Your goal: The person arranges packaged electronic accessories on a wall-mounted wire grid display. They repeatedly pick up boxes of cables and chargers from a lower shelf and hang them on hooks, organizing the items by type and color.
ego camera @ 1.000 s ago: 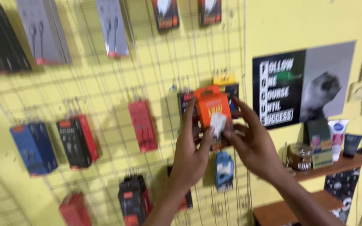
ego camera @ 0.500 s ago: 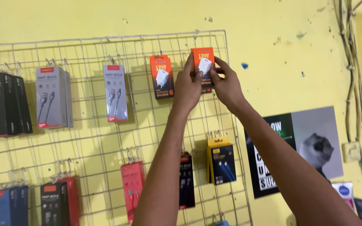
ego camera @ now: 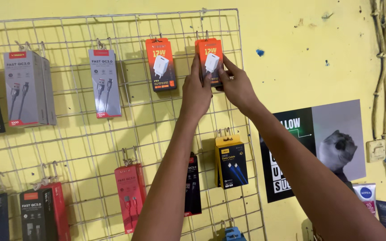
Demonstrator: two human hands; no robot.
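Head view, close, facing wire rack (ego camera: 112, 116)

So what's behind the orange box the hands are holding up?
Behind the orange charger box is a wire grid rack on a yellow wall. Another orange edge peeks out at its left, maybe a second box. The left hand and right hand hide its lower part.

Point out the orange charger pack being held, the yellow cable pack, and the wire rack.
Orange charger pack (ego camera: 211, 52), head view: upper front, above the fingers.
Yellow cable pack (ego camera: 231, 161), head view: middle of its front.
Wire rack (ego camera: 112, 18), head view: top rim wire.
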